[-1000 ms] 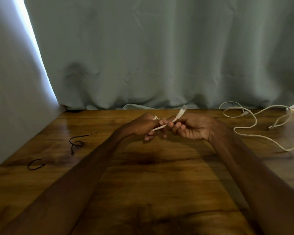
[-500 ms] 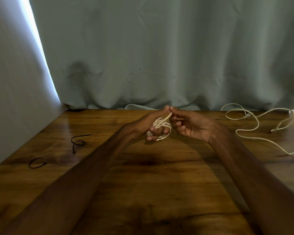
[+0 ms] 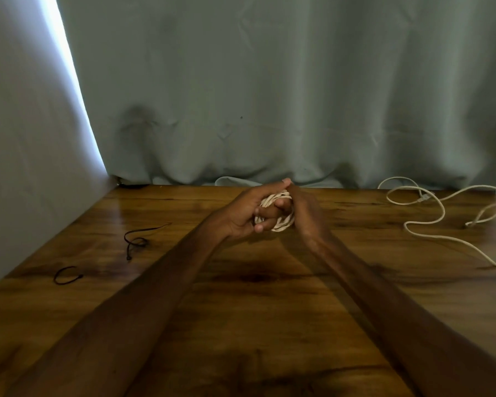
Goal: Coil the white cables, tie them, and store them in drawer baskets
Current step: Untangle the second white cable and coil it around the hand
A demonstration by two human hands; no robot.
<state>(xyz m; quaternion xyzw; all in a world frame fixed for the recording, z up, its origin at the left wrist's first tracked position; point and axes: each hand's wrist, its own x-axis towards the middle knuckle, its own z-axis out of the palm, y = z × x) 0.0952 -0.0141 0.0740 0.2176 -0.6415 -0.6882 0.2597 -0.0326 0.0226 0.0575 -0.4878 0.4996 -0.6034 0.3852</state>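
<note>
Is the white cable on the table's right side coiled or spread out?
Spread out: the loose white cable sprawls in wide open loops across the wooden table, no tie around it.

— What's behind the bench?
— A grey-green curtain, bunched along its far edge.
— And left of the bench?
— A pale wall, with a bright strip of light above the far left corner.

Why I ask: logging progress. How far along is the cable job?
Done: one white cable is wound into a coil. In hand: left hand and right hand hold it. Left: black ties lie unused, loose cable uncoiled, no baskets visible.
</note>
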